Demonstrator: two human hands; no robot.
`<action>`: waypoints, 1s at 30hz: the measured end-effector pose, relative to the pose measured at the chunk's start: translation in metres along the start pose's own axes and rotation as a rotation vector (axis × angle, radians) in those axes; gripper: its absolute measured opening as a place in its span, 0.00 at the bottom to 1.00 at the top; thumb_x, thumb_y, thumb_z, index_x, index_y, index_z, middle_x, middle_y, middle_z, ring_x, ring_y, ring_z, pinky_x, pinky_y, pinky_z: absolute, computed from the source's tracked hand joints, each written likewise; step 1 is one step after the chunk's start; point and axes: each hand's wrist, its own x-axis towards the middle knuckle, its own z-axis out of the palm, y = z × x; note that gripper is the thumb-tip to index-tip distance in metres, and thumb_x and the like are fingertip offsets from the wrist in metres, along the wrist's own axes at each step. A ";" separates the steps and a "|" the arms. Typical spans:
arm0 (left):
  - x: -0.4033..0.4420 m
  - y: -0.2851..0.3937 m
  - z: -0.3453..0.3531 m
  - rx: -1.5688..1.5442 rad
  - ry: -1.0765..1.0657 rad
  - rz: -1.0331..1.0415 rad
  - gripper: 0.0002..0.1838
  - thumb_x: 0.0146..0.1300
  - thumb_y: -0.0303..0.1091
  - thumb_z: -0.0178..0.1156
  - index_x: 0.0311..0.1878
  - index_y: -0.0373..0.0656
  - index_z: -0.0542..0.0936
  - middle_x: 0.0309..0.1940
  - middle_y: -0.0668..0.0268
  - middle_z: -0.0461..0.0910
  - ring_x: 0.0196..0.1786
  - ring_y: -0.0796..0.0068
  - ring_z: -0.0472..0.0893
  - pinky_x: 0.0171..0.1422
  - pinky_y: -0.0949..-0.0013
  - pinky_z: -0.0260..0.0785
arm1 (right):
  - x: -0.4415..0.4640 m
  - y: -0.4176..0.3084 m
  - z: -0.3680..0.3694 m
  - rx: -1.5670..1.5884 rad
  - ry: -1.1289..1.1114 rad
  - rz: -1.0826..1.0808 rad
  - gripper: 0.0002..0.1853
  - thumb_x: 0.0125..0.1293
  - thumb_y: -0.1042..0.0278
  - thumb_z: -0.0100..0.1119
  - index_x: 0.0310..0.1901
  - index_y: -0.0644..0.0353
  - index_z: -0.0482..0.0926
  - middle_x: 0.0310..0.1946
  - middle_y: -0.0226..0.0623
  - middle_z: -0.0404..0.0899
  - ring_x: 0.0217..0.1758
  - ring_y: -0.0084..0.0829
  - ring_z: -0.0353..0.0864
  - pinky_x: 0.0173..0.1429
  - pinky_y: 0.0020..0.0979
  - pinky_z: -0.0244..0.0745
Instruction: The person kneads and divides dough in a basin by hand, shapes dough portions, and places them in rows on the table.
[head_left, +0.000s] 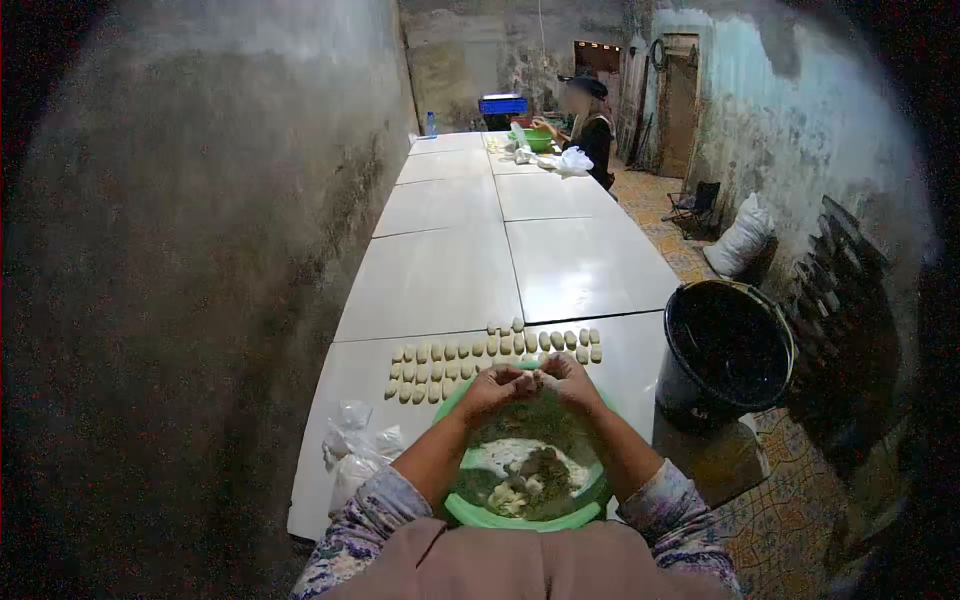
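My left hand and my right hand meet above the far rim of a green basin. Their fingers are closed in a pinch around a small pale piece of dough, mostly hidden by the fingertips. Inside the basin lie white flour and a lumpy heap of pale dough pieces. Just beyond the basin, rows of small oblong dough pieces are laid out on the white table. My hands and the basin hide part of these rows.
Left of the basin sit clear plastic bags, some with white contents. A large black bucket stands at the right. At the table's far end, a person works by another green bowl. A white sack leans near the right wall.
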 end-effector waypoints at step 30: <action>0.004 -0.022 0.005 0.682 0.106 0.258 0.13 0.63 0.37 0.48 0.38 0.35 0.71 0.28 0.53 0.75 0.32 0.61 0.71 0.38 0.60 0.63 | -0.003 0.002 0.010 -0.149 0.105 -0.146 0.13 0.54 0.68 0.59 0.41 0.62 0.76 0.34 0.39 0.77 0.42 0.33 0.77 0.48 0.31 0.71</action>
